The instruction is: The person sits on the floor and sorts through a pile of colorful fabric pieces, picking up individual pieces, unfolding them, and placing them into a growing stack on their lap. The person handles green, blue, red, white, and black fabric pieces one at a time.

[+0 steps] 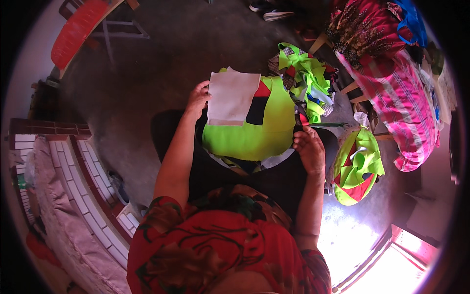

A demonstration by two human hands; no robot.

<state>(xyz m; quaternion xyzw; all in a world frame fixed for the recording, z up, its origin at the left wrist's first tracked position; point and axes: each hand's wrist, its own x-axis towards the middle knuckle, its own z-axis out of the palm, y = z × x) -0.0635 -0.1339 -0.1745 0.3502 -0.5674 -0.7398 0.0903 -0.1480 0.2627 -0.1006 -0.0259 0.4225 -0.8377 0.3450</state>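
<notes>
Across my lap lies a rounded pile of cloth pieces [249,142], mostly neon yellow-green, with red and dark patches near its middle. On its upper left rests a squarish white cloth piece [233,98]. My left hand [198,98] pinches the left edge of that white piece, fingertips at its border. At the pile's right edge is my right hand [309,147], its fingers bent in; whatever they grip there is too small to make out. Paler cloth shows under the pile's lower edge.
Right of my knees, a bundle of green and red scraps [357,169] sits low. Beyond lies a heap of green and checked scraps [311,81]. Pink plaid cloth [396,108] drapes wooden-legged furniture at right. Shoes [278,14] lie far ahead; a red-topped table [78,32] stands far left.
</notes>
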